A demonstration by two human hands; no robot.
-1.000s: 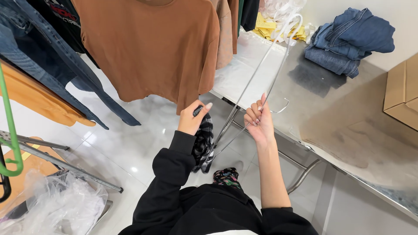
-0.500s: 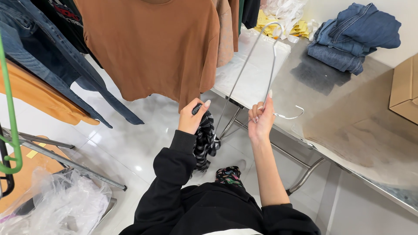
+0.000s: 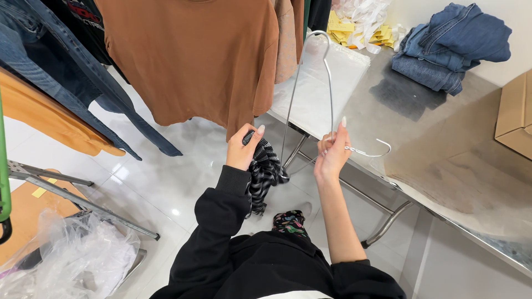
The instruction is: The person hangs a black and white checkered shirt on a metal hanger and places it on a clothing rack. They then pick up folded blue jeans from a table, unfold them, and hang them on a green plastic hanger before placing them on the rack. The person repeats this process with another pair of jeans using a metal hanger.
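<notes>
The steel worktop (image 3: 421,138) runs along the right, carrying folded blue jeans (image 3: 451,47) at its far end, a clear plastic bag (image 3: 327,83) and a cardboard box (image 3: 515,119) at the edge. On the left, a brown t-shirt (image 3: 194,61) hangs from the rack beside denim. Down to the hands: the right hand (image 3: 332,155) is closed around the neck of a wire hanger (image 3: 310,94), index finger raised, the hanger upended with its hook pointing right over the worktop's front edge. The left hand (image 3: 243,149) grips a dark striped garment (image 3: 263,174), which dangles just beside the hanger's lower corner, above the white floor.
</notes>
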